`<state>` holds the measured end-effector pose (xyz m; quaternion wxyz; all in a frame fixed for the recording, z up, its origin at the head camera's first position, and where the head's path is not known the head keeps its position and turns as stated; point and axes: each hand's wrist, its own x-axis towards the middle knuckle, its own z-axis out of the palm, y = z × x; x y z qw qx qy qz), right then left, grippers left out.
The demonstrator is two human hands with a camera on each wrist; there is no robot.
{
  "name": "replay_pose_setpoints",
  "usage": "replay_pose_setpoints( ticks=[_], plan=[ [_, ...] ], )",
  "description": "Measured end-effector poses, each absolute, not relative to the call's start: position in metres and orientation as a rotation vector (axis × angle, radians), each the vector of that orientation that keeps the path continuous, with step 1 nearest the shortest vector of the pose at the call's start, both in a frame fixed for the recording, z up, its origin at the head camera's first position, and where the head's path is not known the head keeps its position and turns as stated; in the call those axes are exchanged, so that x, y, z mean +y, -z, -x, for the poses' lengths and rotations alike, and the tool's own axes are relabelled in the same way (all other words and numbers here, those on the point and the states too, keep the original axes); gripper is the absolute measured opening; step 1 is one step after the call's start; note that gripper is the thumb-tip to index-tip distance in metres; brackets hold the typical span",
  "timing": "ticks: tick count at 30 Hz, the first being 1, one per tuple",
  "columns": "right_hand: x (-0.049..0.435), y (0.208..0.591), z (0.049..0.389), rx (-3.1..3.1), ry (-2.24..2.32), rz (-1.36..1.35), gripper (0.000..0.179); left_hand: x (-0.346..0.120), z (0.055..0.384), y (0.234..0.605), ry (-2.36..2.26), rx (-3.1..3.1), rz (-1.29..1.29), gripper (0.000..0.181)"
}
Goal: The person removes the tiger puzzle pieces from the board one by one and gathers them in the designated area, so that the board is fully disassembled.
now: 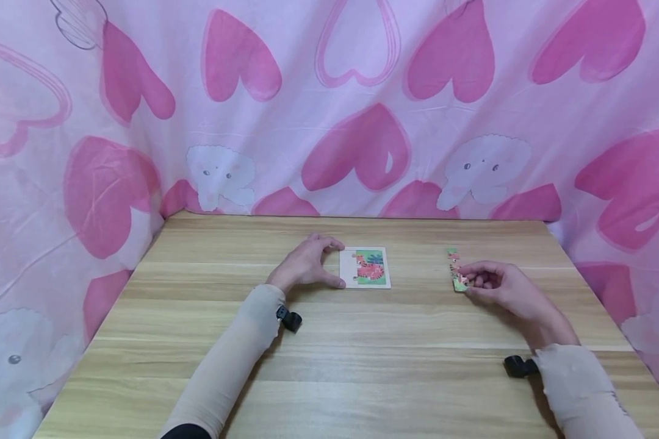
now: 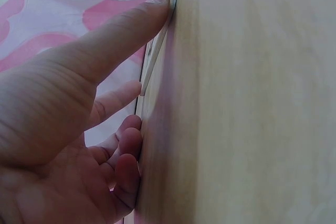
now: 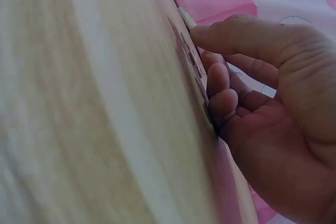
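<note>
The head view is bright, the wrist views dimmer with the tabletop point(image 3: 79, 119) blurred.

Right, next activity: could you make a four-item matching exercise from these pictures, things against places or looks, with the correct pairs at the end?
1. puzzle board
2. puzzle strip
3. curtain
4. tabletop

A. wood-grained
B. held by the right hand
C. pink, printed with hearts
D. held by the left hand

Pairs: 1-D, 2-B, 3-C, 4-A
</note>
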<state>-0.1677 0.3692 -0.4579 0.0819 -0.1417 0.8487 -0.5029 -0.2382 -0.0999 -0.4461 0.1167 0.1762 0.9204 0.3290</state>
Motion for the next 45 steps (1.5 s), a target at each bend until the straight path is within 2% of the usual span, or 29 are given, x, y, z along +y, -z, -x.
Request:
replay_pose_setpoints(
  ticks=[6, 38, 45],
  plan=[
    [0.3708, 0.458, 0.1669, 2.549, 1.46, 0.372, 0.041, -0.1002, 0.2377, 0.4469, -0.984, 2.689, -0.514, 0.087],
    [0.3748, 0.4661, 0.1662, 2.569, 1.442, 0.467, 0.039, -0.0999, 0.2375, 0.4446, -0.961, 2.697, -0.529, 0.088],
    [0.3749, 0.4652, 0.1648, 2.485, 1.512, 0.368, 0.043, -0.1006, 0.2365, 0.4447, -0.965, 2.694, -0.525, 0.087]
  ],
)
